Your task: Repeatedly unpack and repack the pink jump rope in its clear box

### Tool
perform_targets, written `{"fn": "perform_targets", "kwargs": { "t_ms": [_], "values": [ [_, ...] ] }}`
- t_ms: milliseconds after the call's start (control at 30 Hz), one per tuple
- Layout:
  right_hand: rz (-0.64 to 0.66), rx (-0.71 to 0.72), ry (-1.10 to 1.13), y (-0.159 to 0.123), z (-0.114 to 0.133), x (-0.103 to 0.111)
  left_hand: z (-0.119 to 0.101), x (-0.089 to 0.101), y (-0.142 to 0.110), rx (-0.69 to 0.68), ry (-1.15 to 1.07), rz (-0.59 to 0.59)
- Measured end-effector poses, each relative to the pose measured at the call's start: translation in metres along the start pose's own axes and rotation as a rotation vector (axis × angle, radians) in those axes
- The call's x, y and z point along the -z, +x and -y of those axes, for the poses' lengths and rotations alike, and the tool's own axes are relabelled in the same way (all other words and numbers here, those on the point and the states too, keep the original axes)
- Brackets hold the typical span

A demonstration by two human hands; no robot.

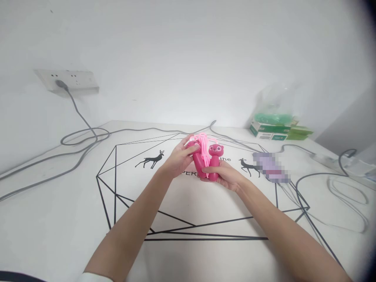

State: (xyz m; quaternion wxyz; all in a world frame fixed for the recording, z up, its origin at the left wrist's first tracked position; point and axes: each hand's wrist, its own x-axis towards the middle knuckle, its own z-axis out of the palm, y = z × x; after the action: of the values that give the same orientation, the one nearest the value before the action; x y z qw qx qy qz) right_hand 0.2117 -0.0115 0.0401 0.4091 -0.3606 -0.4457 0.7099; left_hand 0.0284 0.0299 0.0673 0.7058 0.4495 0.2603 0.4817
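Observation:
A pink skipping rope with two dark-pink handles topped by little animal heads is held above the middle of the table. Its light-pink cord is bundled around and behind the handles. My left hand grips the left handle, thumb on top and fingers curled behind. My right hand cups the lower ends of the handles from below and the right, fingers closed round them. Both forearms reach in from the bottom of the view.
The white table carries black geometric lines and deer prints. Grey cables loop at back left from a wall socket strip. Green boxes and a plastic bag stand back right. A blurred purple object and more cables lie on the right.

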Motion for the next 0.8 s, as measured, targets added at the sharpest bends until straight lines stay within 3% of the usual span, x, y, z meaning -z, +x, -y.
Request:
{"fn": "perform_targets", "kwargs": {
  "t_ms": [333, 500, 800],
  "values": [
    [0.065, -0.052, 0.007, -0.001, 0.000, 0.003, 0.005, 0.013, 0.000, -0.025, -0.021, 0.185],
    [0.143, -0.097, -0.015, -0.004, 0.003, 0.006, 0.012, 0.021, 0.003, -0.030, -0.099, 0.184],
    [0.161, -0.116, -0.022, -0.005, 0.005, 0.007, 0.012, 0.016, 0.002, -0.036, -0.116, 0.171]
  ]
}}
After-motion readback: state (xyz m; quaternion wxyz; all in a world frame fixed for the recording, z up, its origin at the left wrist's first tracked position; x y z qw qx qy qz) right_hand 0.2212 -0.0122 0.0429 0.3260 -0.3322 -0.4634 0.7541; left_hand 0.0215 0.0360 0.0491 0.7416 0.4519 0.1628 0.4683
